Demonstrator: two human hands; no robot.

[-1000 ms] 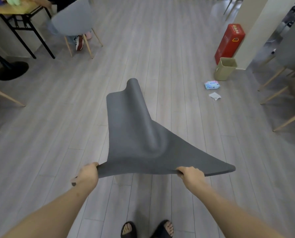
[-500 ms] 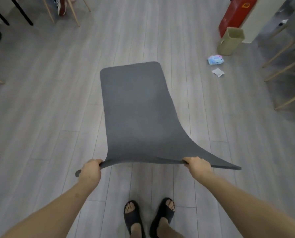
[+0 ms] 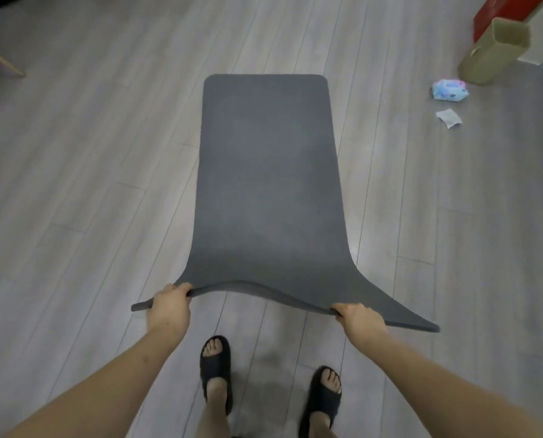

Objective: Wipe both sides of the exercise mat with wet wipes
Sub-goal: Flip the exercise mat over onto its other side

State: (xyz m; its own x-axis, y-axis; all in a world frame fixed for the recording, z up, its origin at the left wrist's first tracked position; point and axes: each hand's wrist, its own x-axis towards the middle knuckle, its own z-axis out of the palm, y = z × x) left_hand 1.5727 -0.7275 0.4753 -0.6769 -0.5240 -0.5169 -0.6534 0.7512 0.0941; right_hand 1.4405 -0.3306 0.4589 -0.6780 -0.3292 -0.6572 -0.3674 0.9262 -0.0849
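Head view, looking down:

— What has changed in the last second?

— The dark grey rectangular foam exercise mat, a second ago rippled and twisted with its far end curled up, now lies stretched out flat along the pale grey plank floor. Only the near edge is off the ground, sagging between the two hands. The camera has also tipped further down, bringing both feet in black slide sandals into frame.

— And the hands?

— Set well apart. The left hand has its fingers curled over the near edge close to the left corner; the right hand is clamped on the same edge, with the right corner flaring out past it.

— What does that mean for the job?

— By my reading, the mat is being laid down with one face up, ready for wiping. Neither hand holds a wipe: the light blue soft pack of wet wipes and a crumpled white wipe lie on the floor, far off to the right, near an olive-beige plastic waste bin.

— Any writing legible?

— None. The pack's print is too blurred, and the red box behind the bin shows no readable lettering.
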